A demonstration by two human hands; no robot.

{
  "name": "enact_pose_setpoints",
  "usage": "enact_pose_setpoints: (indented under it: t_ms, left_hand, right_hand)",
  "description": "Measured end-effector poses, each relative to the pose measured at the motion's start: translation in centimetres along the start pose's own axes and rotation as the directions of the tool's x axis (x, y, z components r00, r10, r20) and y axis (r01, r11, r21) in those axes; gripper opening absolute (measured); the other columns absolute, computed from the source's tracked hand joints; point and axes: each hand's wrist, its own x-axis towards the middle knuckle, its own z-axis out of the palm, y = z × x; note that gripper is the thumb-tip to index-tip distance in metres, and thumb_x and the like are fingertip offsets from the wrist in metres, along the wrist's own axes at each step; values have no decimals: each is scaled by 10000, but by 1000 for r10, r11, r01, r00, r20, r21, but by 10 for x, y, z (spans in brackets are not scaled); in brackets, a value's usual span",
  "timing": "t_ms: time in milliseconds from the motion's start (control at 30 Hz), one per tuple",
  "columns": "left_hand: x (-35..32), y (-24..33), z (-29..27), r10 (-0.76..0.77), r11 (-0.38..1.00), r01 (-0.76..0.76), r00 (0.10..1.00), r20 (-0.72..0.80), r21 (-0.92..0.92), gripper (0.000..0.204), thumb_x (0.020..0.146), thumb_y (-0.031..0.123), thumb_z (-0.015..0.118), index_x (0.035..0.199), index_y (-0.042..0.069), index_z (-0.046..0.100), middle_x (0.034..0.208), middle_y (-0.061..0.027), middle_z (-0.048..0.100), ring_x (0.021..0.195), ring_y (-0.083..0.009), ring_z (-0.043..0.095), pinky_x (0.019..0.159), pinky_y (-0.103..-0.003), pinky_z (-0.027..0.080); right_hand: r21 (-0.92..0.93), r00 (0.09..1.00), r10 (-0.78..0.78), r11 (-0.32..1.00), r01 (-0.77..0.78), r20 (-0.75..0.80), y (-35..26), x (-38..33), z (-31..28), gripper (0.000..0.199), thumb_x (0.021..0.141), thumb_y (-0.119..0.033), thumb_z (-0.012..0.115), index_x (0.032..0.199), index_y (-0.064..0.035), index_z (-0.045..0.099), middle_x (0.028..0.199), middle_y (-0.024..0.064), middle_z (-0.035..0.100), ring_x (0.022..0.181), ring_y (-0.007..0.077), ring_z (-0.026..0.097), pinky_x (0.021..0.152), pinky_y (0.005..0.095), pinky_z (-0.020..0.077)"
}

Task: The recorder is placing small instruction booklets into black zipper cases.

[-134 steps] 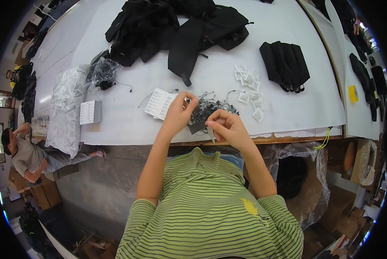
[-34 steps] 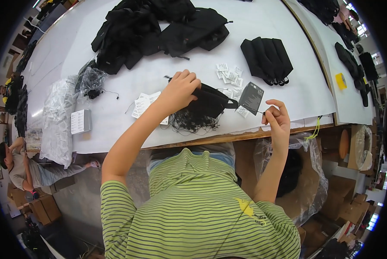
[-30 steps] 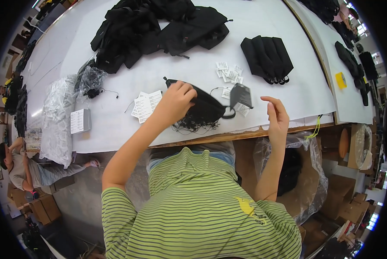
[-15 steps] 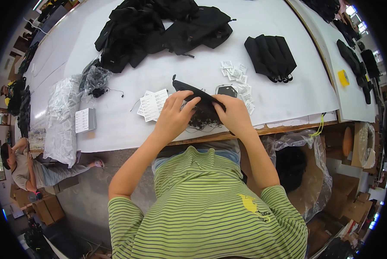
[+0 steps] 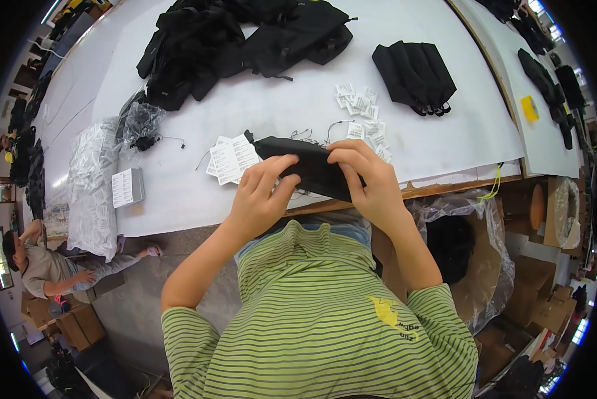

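Note:
Above the near edge of the table, a black fabric pouch [image 5: 317, 171] is stretched between my two hands. My left hand [image 5: 258, 196] pinches its left part between thumb and fingers. On the other side, my right hand [image 5: 373, 183] grips the upper right edge, its thumb in front. Thin black cords [image 5: 305, 135] lie behind the pouch, partly covered by it. Beside my left hand are printed white paper cards [image 5: 230, 159], fanned out. Several small white labels [image 5: 358, 103] lie scattered beyond my right hand.
Black bags [image 5: 198, 56] are heaped at the back, with black folded pieces [image 5: 415, 76] to the right. At left lie a card stack [image 5: 127, 187] and a plastic bag of labels [image 5: 92, 186]. A plastic-lined box [image 5: 488, 266] stands below right; a person [image 5: 52, 266] sits far left.
The pouch has turned from a steep, edge-on tilt to show its broad face to me. My hands still hold it, and the dark piece behind it is hidden now.

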Motion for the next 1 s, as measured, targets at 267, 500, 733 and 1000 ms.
enact_pose_setpoints:
  t_ms: [267,500,733,1000]
  left_hand:
    - [-13,1,-3,122,992,-122,992,15,-9,157,687,62,654,836,61,604,1008,-42,626,899,-186,596,795,-302,456]
    - [-3,10,-6,93,992,-50,914,394,-118,191,705,23,595,893,32,566,888,-58,623,860,-216,563,771,-327,432]
    - [-4,16,-4,-42,999,43,870,491,10,246,706,86,645,936,37,575,822,-49,577,882,-241,527,773,-355,394]
    - [-15,12,-9,-24,999,29,985,171,-30,227,689,136,708,896,98,624,846,12,555,809,-176,529,743,-329,384]
  right_hand:
    - [-104,988,-37,993,53,152,0,-4,-5,83,832,-57,621,913,-61,635,891,67,598,677,266,605,596,336,486]
    - [-173,980,-108,975,137,166,12,-10,4,91,817,-111,660,872,-42,639,833,46,587,635,248,605,560,333,486]
    - [-181,983,-138,971,158,121,9,-17,12,68,796,-99,676,827,-47,645,805,39,582,627,231,607,548,320,487]
    - [-75,974,-112,989,129,194,0,-19,9,114,741,-69,725,845,-59,682,826,45,625,654,218,621,566,296,498]
